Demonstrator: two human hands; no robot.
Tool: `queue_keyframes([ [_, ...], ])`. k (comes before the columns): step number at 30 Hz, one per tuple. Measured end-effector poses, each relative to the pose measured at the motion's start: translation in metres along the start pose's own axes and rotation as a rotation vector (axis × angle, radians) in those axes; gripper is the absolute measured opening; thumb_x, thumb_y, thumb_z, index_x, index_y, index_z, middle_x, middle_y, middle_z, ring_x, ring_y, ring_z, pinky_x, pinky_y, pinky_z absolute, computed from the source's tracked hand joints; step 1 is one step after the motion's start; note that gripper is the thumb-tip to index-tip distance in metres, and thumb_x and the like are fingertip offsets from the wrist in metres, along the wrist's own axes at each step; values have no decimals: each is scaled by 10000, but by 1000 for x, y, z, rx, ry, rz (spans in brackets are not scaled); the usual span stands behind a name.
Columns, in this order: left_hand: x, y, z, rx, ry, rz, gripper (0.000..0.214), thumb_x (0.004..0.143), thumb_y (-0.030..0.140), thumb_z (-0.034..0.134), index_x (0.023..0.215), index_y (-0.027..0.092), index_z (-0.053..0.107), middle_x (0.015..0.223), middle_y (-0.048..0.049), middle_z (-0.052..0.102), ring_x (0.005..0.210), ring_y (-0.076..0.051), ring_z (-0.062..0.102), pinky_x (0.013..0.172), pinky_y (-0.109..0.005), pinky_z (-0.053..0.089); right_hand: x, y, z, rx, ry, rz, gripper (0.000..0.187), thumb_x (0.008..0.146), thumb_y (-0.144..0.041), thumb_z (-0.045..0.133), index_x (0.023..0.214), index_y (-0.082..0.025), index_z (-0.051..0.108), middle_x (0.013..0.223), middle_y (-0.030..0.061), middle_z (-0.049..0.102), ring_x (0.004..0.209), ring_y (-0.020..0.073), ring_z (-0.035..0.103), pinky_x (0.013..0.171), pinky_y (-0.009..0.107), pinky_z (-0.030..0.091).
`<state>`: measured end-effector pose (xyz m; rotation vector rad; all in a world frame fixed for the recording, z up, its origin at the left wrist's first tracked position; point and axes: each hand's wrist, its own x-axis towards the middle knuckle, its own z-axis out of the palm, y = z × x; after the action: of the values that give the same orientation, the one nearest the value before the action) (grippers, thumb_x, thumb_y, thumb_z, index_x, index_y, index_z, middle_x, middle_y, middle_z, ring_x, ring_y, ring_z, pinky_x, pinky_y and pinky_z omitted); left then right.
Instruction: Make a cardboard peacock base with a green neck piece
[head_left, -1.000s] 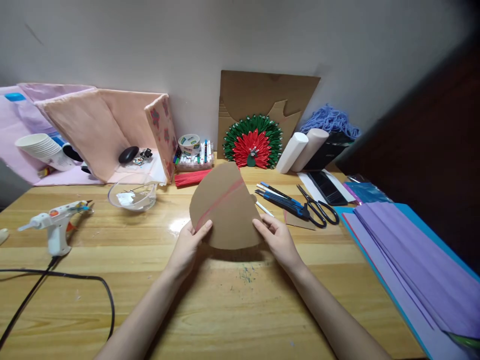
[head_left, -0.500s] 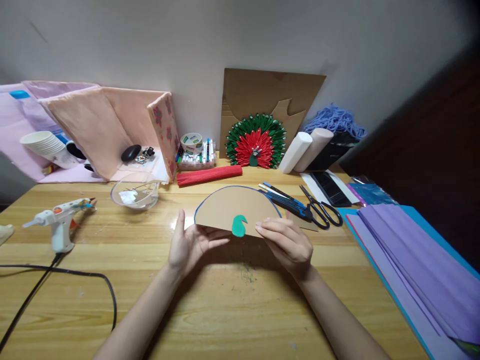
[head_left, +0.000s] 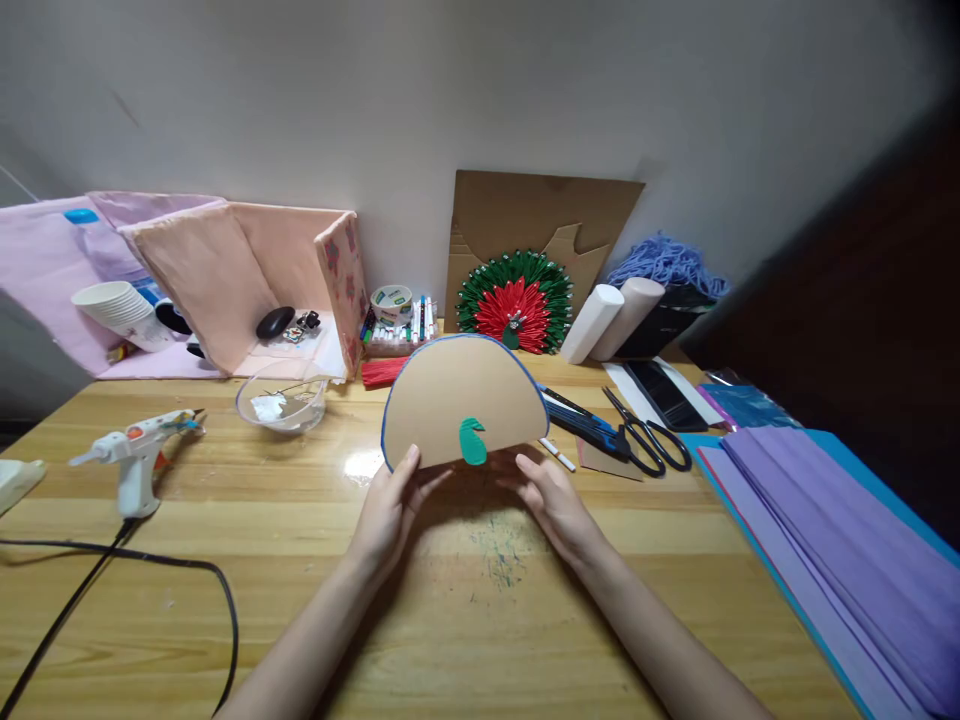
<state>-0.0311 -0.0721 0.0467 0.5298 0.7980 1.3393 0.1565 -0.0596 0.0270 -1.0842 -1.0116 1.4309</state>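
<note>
A half-round piece of cardboard [head_left: 450, 395] with a blue outline along its curve is held up over the table, tilted to face me. A green paper cutout [head_left: 472, 442], shaped like a small bird's body, lies against its front near the straight lower edge. My left hand [head_left: 390, 510] grips the lower left corner, thumb in front and fingers behind. Just below the lower right edge, my right hand [head_left: 559, 505] is open with its fingers loosely bent; no grip on the cardboard shows. Behind stands a red and green peacock craft [head_left: 514, 305] against a cardboard sheet [head_left: 540, 205].
On the left are a glue gun [head_left: 139, 460] with its black cord and a clear bowl [head_left: 281, 400]. Scissors [head_left: 649, 440], a blue-black utility knife [head_left: 589, 425] and a marker [head_left: 559, 455] lie right of the cardboard. Purple paper [head_left: 840, 530] covers the right side.
The cardboard has risen and tilted more upright. My left hand has closed on its lower left corner, while my right hand has let go of the right side and dropped just below it.
</note>
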Motion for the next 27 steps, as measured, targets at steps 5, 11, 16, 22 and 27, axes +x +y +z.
queue_keyframes([
  [5, -7, -16, 6, 47, -39, -66, 455, 822, 332, 588, 1239, 164, 521, 1213, -118, 601, 1081, -255, 586, 932, -371, 478, -7, 2, 14, 313, -5, 123, 245, 696, -389, 703, 802, -174, 652, 872, 51, 696, 873, 201, 627, 769, 334, 491],
  [11, -15, -28, 14, 43, -58, -147, 443, 816, 331, 597, 1236, 203, 538, 1255, -94, 574, 1103, -254, 572, 956, -379, 458, -8, 1, 18, 430, 180, 183, 210, 590, -294, 791, 716, -161, 688, 795, 22, 715, 824, 170, 636, 800, 290, 494],
  [16, -15, -34, 13, 33, -45, -177, 408, 793, 340, 622, 1174, 198, 586, 1241, -90, 585, 1103, -256, 574, 952, -371, 458, -6, 4, 17, 447, 263, 209, 261, 550, -287, 811, 752, -154, 712, 809, 31, 727, 818, 184, 650, 798, 303, 508],
  [22, -16, -34, 15, 14, -70, -183, 390, 822, 338, 588, 1185, 194, 581, 1235, -89, 589, 1147, -247, 542, 1005, -378, 411, -6, 4, 18, 464, 289, 204, 279, 524, -276, 822, 743, -142, 712, 807, 38, 726, 815, 190, 648, 802, 308, 515],
  [27, -20, -32, 22, -21, -70, -183, 409, 841, 325, 563, 1223, 177, 557, 1232, -99, 590, 1166, -249, 525, 1039, -389, 375, -5, 4, 19, 444, 287, 171, 255, 559, -277, 803, 755, -146, 705, 824, 42, 723, 850, 192, 641, 794, 298, 520],
])
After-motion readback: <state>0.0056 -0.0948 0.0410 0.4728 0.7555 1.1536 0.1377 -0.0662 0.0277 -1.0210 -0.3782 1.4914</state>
